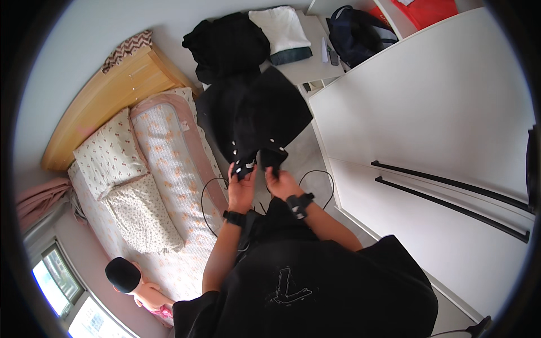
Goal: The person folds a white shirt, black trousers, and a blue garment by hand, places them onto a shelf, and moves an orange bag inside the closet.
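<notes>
A flared black garment (258, 110), possibly a skirt, hangs spread out in front of me. Several pale buttons line its near end, where a small whitish tag also shows. My left hand (241, 190) grips one side of this near edge, its thumb and fingers around the cloth by the tag. On the other side, my right hand (281, 183) pinches a folded flap of the same garment. Between the two hands the edge parts in a gap. Dark bands are around both wrists.
Left is a bed (192, 228) with pillows (112, 154) and a doll (143, 289). Ahead, a desk (302, 69) bears a black cloth pile (228, 44), a folded white garment (281, 27) and folded denim (291, 55). A backpack (359, 36) stands by a white wardrobe (422, 105) with long black handles (448, 181).
</notes>
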### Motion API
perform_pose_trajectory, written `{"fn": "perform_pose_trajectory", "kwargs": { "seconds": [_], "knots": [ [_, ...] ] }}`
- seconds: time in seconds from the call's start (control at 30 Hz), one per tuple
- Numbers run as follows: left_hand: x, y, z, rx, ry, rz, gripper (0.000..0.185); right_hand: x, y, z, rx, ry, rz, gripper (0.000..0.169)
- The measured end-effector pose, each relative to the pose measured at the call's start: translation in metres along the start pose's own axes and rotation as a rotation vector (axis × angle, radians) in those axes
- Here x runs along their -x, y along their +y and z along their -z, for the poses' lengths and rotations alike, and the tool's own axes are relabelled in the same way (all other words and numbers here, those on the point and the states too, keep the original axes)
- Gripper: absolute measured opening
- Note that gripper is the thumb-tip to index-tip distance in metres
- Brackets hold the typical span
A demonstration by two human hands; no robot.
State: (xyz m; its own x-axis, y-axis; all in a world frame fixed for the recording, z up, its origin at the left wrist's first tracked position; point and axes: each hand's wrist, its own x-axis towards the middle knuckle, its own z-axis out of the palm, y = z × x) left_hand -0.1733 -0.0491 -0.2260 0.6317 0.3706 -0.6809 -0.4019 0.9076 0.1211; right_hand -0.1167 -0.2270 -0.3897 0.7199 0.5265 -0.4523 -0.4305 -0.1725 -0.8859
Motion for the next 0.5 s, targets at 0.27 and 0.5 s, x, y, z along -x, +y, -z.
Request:
{"fn": "perform_pose_trajectory", "kwargs": {
  "seconds": [0.27, 0.5],
  "knots": [
    [-0.011, -0.012, 0.105, -0.065, 0.232, 0.157, 0.019, 0.035, -0.027, -0.045, -0.491, 0.109, -0.675, 0.024],
    [-0.022, 0.036, 0.103, -0.275, 0.296, -0.069, 0.013, 0.042, -0.088, 0.016, -0.020, 0.028, -0.701, 0.035]
  ]
}}
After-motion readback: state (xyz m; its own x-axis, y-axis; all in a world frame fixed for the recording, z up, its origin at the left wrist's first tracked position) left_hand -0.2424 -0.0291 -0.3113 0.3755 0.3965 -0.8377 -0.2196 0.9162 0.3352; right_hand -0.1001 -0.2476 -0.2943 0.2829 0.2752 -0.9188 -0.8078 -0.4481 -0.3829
